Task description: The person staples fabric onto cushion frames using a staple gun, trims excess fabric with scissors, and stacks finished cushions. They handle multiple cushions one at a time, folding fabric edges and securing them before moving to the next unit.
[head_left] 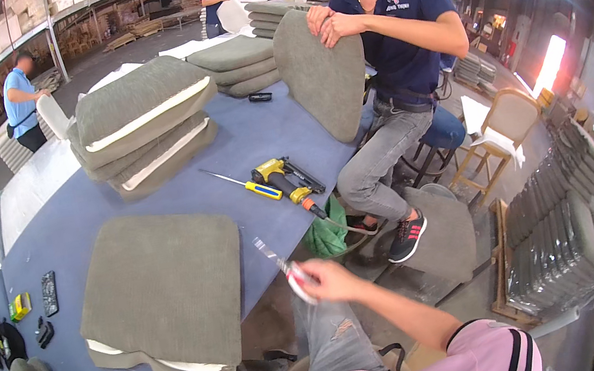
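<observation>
My right hand (327, 280) is closed around a utility knife (298, 279) with a red and white handle, held over my lap beside the table's edge. Its blade points up and to the left. My left hand does not show. Left of the knife, a grey-green upholstered seat cushion (162, 277) lies on the blue-covered table (241, 136), white material showing along its near edge. Beyond it are a screwdriver (264, 190) with a yellow and blue handle and a yellow and black air stapler (286, 178) with a hose attached.
Stacked cushions (141, 113) stand at the table's far side. To the right, a seated co-worker (394, 17) holds an upright cushion (321, 74). A small yellow box (20, 307) and black items lie at left. A wooden chair (502, 129) and wrapped cushions (552, 236) stand right.
</observation>
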Motion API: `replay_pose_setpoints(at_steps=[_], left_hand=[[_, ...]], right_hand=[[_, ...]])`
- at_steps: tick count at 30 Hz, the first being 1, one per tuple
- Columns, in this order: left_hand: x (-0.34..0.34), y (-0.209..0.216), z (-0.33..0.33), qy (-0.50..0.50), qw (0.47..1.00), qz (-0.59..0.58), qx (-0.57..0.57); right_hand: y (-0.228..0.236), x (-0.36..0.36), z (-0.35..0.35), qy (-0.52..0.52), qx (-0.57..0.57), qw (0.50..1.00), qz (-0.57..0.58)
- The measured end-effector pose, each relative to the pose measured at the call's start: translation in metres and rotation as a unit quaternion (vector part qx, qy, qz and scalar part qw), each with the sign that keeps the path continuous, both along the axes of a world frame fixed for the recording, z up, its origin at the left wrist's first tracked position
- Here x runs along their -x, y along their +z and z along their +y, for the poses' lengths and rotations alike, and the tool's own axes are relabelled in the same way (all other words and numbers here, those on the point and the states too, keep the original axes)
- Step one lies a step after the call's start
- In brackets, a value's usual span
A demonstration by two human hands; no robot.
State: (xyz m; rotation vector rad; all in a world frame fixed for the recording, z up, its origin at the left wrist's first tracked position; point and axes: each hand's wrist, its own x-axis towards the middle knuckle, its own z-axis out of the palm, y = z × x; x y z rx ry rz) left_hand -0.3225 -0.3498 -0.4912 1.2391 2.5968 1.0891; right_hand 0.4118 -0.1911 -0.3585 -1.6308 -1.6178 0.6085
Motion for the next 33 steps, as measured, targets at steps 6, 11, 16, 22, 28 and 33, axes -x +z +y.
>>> replay_pose_setpoints(at_steps=[6,11,16,22,28,33], left_hand=[[0.046,0.056,0.062,-0.036,0.999,0.037,-0.015],[-0.177,0.104,0.166,-0.197,0.858,-0.473,-0.037],[-0.26,0.109,0.213,-0.27,0.826,-0.487,0.089],[-0.253,0.107,0.211,-0.285,0.8,-0.52,0.084],[-0.255,0.209,0.17,-0.317,0.828,-0.46,-0.043],[-0.286,0.302,0.125,-0.259,0.81,-0.412,-0.326]], right_hand=[[0.03,-0.036,0.106,-0.123,0.032,0.984,-0.129],[0.019,0.061,0.136,-0.155,-0.339,0.928,-0.017],[0.009,0.151,0.011,0.046,-0.226,0.964,0.132],[-0.032,0.135,-0.049,0.02,-0.138,0.984,0.109],[0.077,0.12,0.001,0.068,-0.227,0.964,-0.123],[0.13,0.132,0.026,0.196,-0.399,0.893,0.067]])
